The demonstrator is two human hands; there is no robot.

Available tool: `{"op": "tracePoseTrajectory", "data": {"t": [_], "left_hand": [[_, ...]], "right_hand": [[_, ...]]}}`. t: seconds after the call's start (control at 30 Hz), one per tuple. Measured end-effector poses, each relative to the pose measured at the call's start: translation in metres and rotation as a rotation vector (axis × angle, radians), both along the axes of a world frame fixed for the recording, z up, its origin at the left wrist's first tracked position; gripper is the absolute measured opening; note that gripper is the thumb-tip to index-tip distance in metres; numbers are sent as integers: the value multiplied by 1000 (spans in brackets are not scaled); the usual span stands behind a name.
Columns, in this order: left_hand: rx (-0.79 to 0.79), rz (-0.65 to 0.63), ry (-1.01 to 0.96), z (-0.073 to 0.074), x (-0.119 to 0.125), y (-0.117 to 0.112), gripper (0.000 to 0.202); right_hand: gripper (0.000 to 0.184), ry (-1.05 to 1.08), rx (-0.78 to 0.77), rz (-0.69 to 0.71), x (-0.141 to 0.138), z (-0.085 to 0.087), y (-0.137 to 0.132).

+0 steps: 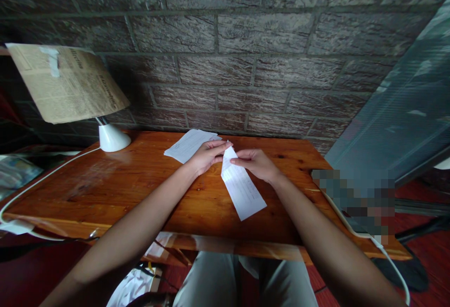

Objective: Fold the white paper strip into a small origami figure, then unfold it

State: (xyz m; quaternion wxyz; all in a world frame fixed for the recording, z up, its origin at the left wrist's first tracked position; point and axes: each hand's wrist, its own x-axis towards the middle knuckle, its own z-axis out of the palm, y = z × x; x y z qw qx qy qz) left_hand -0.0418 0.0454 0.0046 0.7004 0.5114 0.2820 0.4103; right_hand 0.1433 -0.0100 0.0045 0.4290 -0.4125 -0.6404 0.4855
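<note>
A long white strip of folded paper (242, 190) lies on the wooden table (105, 185), slanting toward me. My left hand (207, 155) pinches its far end from the left. My right hand (256, 162) pinches the same end from the right, its fingers curled over the paper's edge. Both forearms reach across the table's near edge. Behind my left hand rests a small stack of white sheets (188, 145), flat on the table.
A white desk lamp (110, 137) with a newspaper shade (66, 82) stands at the table's back left, its cord (38, 183) trailing along the left side. A brick wall (246, 54) backs the table. A white cable (369, 236) crosses the right edge by a blurred patch.
</note>
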Motion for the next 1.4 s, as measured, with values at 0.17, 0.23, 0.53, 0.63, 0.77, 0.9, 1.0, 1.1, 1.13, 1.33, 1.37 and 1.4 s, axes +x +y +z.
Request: {"op": "tracePoseTrajectory", "data": {"t": [0.17,0.23,0.53,0.63,0.77,0.9,1.0,1.1,1.13,1.33,1.37,1.4], "left_hand": [[-36,35,-16,-1,0,1,35],[-48,47,-20,-1,1,1,35],[-76,95,-27,1,2,0,38],[-82,102,-24,2,2,-1,39],[-79,111,-26,3,2,-2,38],[-93,132,-24,4,3,-2,39],[-78,151,-27,3,3,-1,37],[-37,154,-24,2,3,0,36],[-22,152,-19,1,2,0,35],[120,272,-17,2,7,-4,33],[140,301,-27,2,8,-5,33],[152,322,-36,3,8,-5,34]], "right_hand": [[30,-10,-1,10,-1,2,-1],[31,-9,-5,13,-1,2,-1],[30,-36,0,9,-1,2,0],[30,-38,-6,18,0,1,0],[32,-46,-6,25,0,0,1],[34,-60,-2,22,0,0,1],[36,-48,-6,25,0,-1,2],[35,-45,-4,26,0,-1,2],[35,-49,-1,25,0,-1,2],[33,-51,13,4,-2,4,-2],[33,-51,11,4,-3,5,-2],[34,-51,6,5,-4,5,-3]]}}
